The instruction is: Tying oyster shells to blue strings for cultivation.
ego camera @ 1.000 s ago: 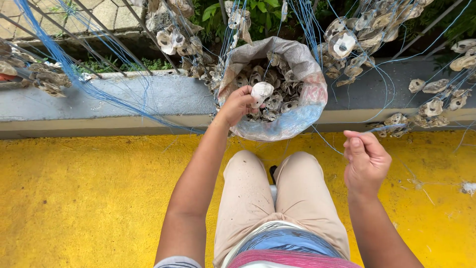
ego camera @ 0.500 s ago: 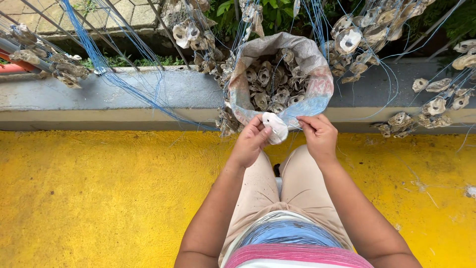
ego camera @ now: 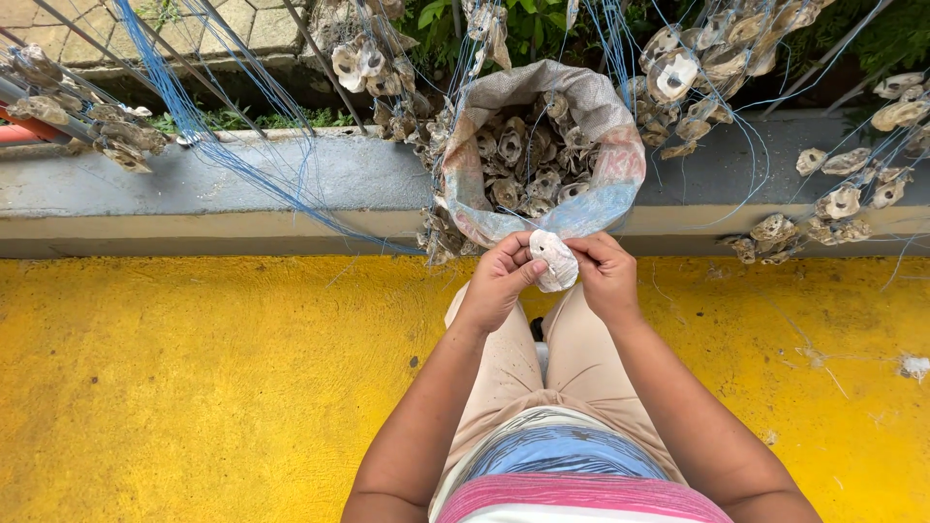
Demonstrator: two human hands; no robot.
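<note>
Both bare forearms are reaching forward from the bottom of the view and angling inward, so that the wrists are meeting close together above the knees. The left hand is curling with its knuckles turned up and outward, the thumb stretching toward the right and pressing against a pale shell, with the fingers wrapping behind it. The right hand is sitting just beside it, back facing up, its fingertips bending down and pinching at the shell's right edge. The two hands are nearly touching at the thumbs. Both elbows are bending slightly and staying out wide of the body.
</note>
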